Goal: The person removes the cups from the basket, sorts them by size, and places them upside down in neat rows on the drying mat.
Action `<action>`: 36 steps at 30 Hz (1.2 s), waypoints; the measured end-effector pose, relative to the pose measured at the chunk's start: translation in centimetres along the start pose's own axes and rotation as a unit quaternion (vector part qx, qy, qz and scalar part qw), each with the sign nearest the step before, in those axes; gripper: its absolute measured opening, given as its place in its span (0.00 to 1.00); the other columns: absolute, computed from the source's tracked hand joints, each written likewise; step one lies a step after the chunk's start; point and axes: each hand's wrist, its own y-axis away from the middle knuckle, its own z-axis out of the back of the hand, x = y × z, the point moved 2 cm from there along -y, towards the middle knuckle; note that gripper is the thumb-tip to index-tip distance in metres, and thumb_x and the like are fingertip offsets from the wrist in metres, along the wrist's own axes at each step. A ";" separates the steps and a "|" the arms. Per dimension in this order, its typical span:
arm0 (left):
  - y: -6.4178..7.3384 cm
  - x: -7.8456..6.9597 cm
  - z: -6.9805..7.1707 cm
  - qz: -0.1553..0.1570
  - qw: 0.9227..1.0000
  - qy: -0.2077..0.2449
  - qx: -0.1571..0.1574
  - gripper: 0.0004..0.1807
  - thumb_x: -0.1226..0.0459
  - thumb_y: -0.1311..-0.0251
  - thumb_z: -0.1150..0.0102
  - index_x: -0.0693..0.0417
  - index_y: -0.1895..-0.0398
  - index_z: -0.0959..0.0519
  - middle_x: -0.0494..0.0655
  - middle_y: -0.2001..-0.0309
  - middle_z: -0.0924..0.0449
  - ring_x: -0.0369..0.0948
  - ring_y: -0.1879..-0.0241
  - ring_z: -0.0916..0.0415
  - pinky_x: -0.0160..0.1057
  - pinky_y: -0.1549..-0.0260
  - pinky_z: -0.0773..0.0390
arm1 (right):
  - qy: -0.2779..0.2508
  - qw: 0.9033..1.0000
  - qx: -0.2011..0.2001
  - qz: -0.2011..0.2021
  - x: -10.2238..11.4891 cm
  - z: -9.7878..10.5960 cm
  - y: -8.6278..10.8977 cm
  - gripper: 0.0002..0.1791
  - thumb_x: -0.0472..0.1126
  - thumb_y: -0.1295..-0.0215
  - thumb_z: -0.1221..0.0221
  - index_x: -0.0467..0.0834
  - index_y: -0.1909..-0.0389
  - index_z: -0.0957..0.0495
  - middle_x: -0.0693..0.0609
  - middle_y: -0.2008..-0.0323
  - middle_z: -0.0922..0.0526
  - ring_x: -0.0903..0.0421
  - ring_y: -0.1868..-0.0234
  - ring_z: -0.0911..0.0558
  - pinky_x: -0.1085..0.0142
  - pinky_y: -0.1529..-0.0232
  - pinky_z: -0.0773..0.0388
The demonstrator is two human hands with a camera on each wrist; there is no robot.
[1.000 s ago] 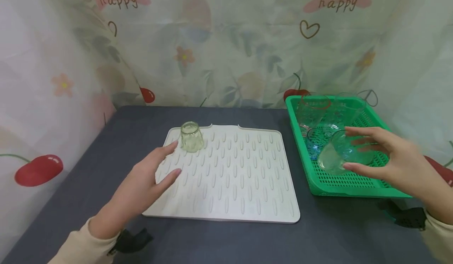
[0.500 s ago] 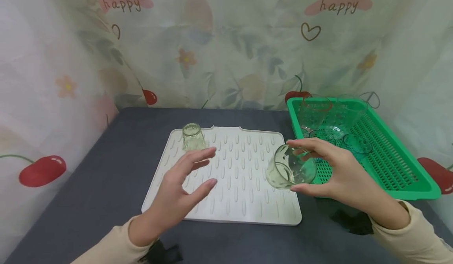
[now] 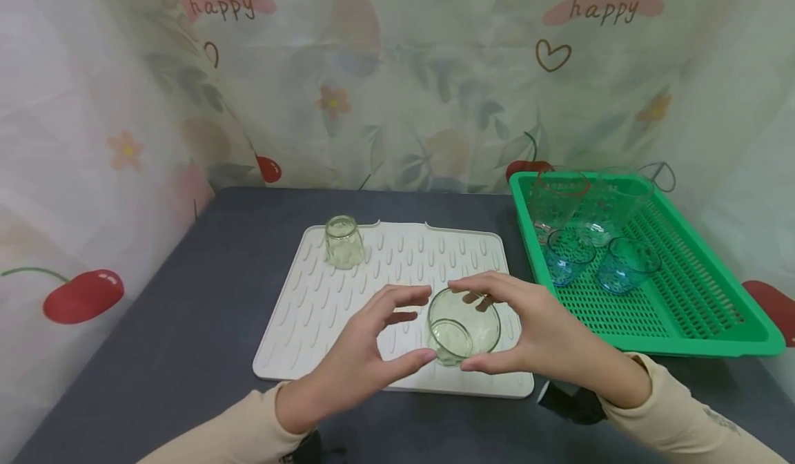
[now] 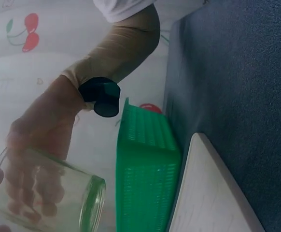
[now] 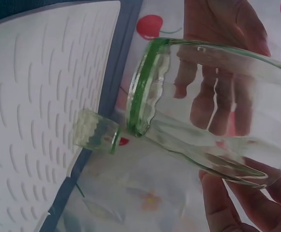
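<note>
A clear greenish drinking glass [image 3: 466, 322] is held by my right hand [image 3: 534, 322] over the front right part of a white ridged draining mat [image 3: 348, 326]. Its mouth faces up, and right thumb and fingers pinch it near the rim. My left hand [image 3: 379, 350] is spread at the glass's left side, fingertips close to the wall. In the right wrist view the left hand [image 5: 222, 29] shows behind and through the glass [image 5: 203, 116]. A similar glass [image 3: 344, 244] stands upside down at the mat's back left corner.
At the right stands a green perforated basket [image 3: 695, 346]. Inside are two blue-tinted glasses [image 3: 626, 267], a red-rimmed glass [image 3: 559, 201] and a clear handled glass [image 3: 621, 201]. A printed curtain [image 3: 397, 119] hangs behind the dark table [image 3: 186, 312].
My right hand has lifted the greenish glass out of the basket and carried it left over the mat. My left hand has moved right to meet it.
</note>
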 end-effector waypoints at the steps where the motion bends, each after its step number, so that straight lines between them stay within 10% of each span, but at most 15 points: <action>1: 0.0 0.0 -0.2 0.005 1.000 0.003 0.003 0.33 0.68 0.45 0.31 0.55 0.36 0.33 0.48 0.38 0.30 0.43 0.38 0.30 0.41 0.44 0.24 | -0.002 1.000 0.003 0.000 0.0 -0.2 0.0 0.41 0.50 0.56 0.23 0.46 0.39 0.27 0.54 0.48 0.20 0.61 0.53 0.22 0.69 0.57 0.22; 17: -0.1 0.8 -1.0 0.052 0.999 -0.011 0.005 0.40 0.62 0.51 0.25 0.49 0.34 0.33 0.40 0.38 0.28 0.40 0.39 0.29 0.37 0.46 0.24 | -0.001 0.998 0.023 -0.066 -0.1 -1.3 -0.4 0.40 0.59 0.57 0.26 0.50 0.41 0.27 0.61 0.50 0.21 0.65 0.53 0.23 0.67 0.55 0.21; 28: -0.4 0.9 0.0 -0.062 0.996 -0.042 -0.046 0.38 0.63 0.56 0.24 0.57 0.38 0.28 0.49 0.46 0.21 0.43 0.49 0.22 0.37 0.55 0.20 | -0.023 0.999 -0.013 -0.044 0.3 -1.5 -0.6 0.41 0.53 0.58 0.23 0.49 0.40 0.27 0.58 0.50 0.21 0.63 0.53 0.23 0.66 0.53 0.22; 36: -0.4 0.4 0.6 -0.089 0.994 -0.029 -0.061 0.38 0.61 0.55 0.24 0.60 0.39 0.28 0.52 0.47 0.21 0.41 0.49 0.23 0.38 0.54 0.19 | -0.075 0.996 -0.045 -0.035 0.8 -1.5 -0.5 0.43 0.42 0.62 0.20 0.47 0.40 0.28 0.56 0.48 0.20 0.62 0.52 0.22 0.67 0.53 0.22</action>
